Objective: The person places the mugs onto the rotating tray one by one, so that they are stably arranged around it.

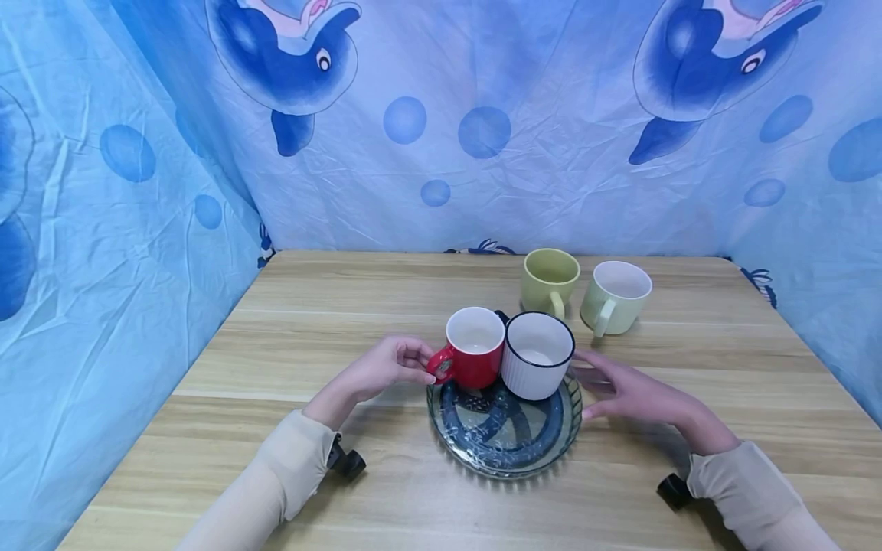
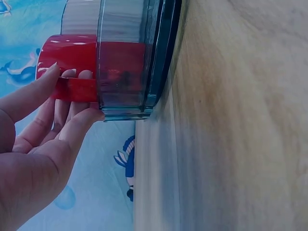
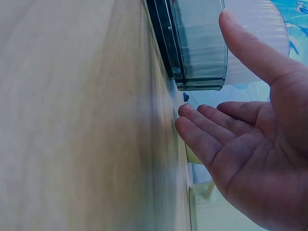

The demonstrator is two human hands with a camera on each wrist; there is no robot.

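A red mug [image 1: 475, 360] with a white inside and a white ribbed mug [image 1: 539, 356] with a black rim stand side by side at the back of a round glass dish [image 1: 506, 451]. Dark blue patterning shows in the dish's base. My left hand [image 1: 389, 371] holds the red mug by its handle [image 2: 76, 89]; in the left wrist view one fingertip is against the dish's rim. On the other side, my right hand [image 1: 630, 394] is beside the dish and the white mug, its fingers [image 3: 207, 125] spread and holding nothing.
Behind the dish stand an olive-green mug [image 1: 540, 295] and a pale green mug [image 1: 623, 302], handles facing the front. Everything rests on a wooden table [image 1: 276, 367]. A blue dolphin-print cloth [image 1: 441, 76] hangs along the back and sides.
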